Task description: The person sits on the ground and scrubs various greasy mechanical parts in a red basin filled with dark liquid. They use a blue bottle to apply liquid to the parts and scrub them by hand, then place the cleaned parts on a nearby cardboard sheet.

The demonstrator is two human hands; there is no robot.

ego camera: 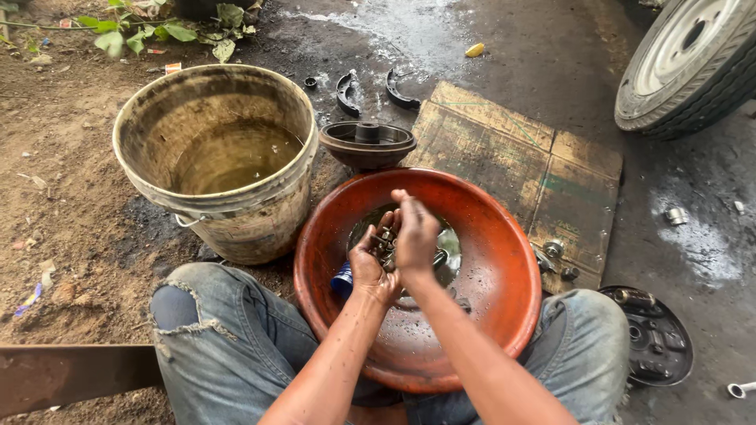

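My left hand is cupped palm up over a big red-brown basin that rests between my knees. It holds several small greasy metal parts. My right hand lies flat on top of them, pressing against the left palm. Dark liquid and a blue object lie in the bottom of the basin under the hands.
A dirty bucket of murky water stands at the left. Beyond the basin sit a brake drum and two brake shoes. A flattened cardboard sheet, a wheel and a backing plate lie to the right.
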